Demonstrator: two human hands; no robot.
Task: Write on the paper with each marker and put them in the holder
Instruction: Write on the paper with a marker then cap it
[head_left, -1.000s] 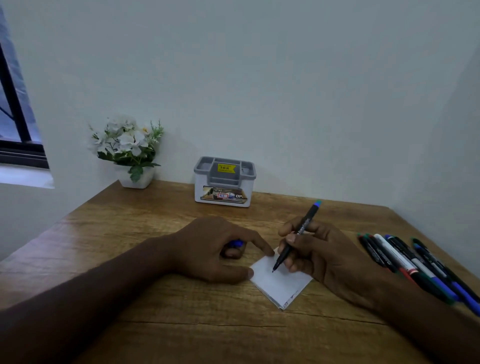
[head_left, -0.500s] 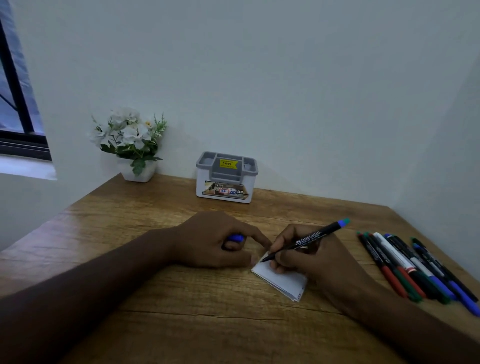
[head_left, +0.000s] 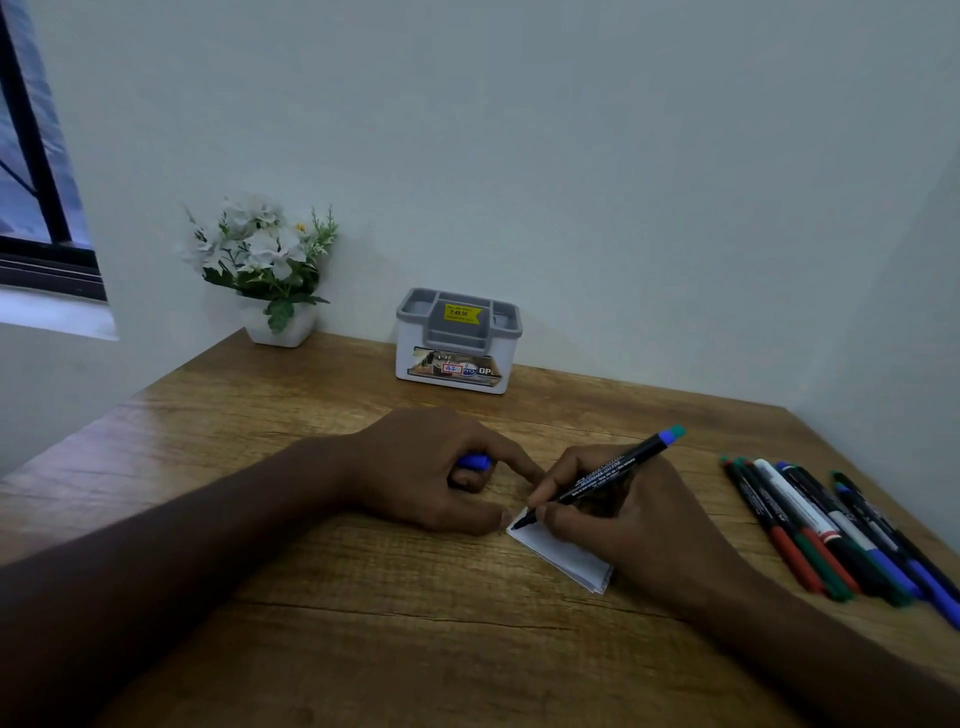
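A small folded white paper (head_left: 566, 558) lies on the wooden table (head_left: 260, 519). My right hand (head_left: 623, 525) grips a black marker (head_left: 602, 478) with a blue-green end, its tip touching the paper's left corner. My left hand (head_left: 431, 467) rests just left of the paper, fingers curled around a blue marker cap (head_left: 475, 461), its index finger and thumb reaching toward the paper's edge. The white holder (head_left: 457, 343) with a grey compartment top stands at the back of the table by the wall. Several more markers (head_left: 831, 530) lie side by side at the right.
A white pot of white flowers (head_left: 265, 270) stands at the back left corner. A dark-framed window (head_left: 36, 156) is at the far left. Walls close the table at the back and the right.
My right hand has tilted the marker lower and moved its tip from the paper's middle to its left corner. The camera has dipped slightly. My left hand has stayed put.
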